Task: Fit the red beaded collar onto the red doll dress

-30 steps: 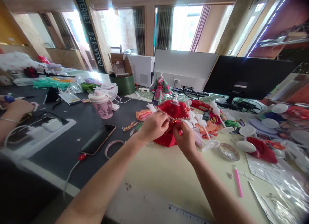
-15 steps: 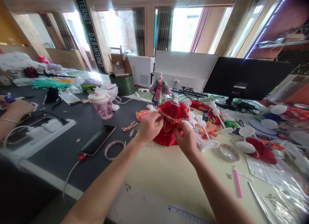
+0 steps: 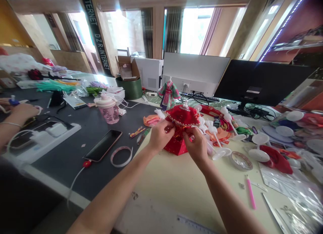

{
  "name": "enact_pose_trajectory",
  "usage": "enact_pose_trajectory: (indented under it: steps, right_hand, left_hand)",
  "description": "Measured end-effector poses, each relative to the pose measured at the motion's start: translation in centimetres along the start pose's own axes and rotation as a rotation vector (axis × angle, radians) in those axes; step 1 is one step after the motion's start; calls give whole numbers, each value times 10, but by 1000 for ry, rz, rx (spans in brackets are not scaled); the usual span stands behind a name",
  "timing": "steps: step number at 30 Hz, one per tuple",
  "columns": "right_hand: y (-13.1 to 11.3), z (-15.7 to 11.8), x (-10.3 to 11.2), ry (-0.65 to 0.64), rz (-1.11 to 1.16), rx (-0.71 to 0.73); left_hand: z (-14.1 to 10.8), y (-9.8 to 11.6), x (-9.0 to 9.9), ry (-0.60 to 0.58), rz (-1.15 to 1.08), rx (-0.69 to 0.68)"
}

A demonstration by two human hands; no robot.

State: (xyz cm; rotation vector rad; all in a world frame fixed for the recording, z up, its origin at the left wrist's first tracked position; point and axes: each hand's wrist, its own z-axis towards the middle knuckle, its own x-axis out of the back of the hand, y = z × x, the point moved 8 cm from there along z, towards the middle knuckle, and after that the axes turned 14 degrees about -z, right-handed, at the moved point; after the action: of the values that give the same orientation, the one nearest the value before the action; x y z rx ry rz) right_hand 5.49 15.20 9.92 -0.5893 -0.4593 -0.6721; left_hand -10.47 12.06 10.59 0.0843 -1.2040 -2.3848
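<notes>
A red doll dress [image 3: 183,115] with a beaded, cape-like top and a wide skirt stands upright on the pale table, a white stand tip poking out above its collar. My left hand [image 3: 160,135] pinches the cloth at the dress's left side, just under the beaded hem. On the other side, the fingers of my right hand [image 3: 196,142] close on the dress at about waist height. Yellow-orange trim shows between the two hands. Behind it stands a doll in a green and pink robe [image 3: 169,92].
White doll stands [image 3: 214,136] and coloured cloth pieces crowd the right. Nearer lie a tape roll [image 3: 241,160], a pink pen [image 3: 251,192] and a ruler [image 3: 194,224]. Leftward are a phone [image 3: 103,145], a pink cup [image 3: 108,109], a power strip [image 3: 50,138] and another person's hand [image 3: 24,113].
My left hand has shifted slightly inward and lower on the dress, its fingers now nearer my right hand. The whole view has moved a little.
</notes>
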Motion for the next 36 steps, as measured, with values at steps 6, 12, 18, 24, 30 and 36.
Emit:
enact_pose_trajectory:
  steps: [6, 12, 18, 24, 30, 36]
  right_hand:
    - [4, 0, 1, 19, 7, -14]
    - [6, -1, 5, 38, 28, -39]
    - [3, -2, 16, 151, 39, -7]
    - [-18, -3, 27, 234, -36, 191]
    - [-25, -1, 27, 255, -138, 275]
    - [-16, -2, 24, 206, -164, 254]
  left_hand:
    - [1, -7, 6, 8, -31, 84]
    - [1, -11, 9, 20, -72, 94]
    - [-8, -5, 9, 84, -61, 2]
    - [-9, -14, 7, 84, -95, 12]
    - [6, -13, -8, -31, -188, 50]
    - [7, -7, -16, -86, -196, 18]
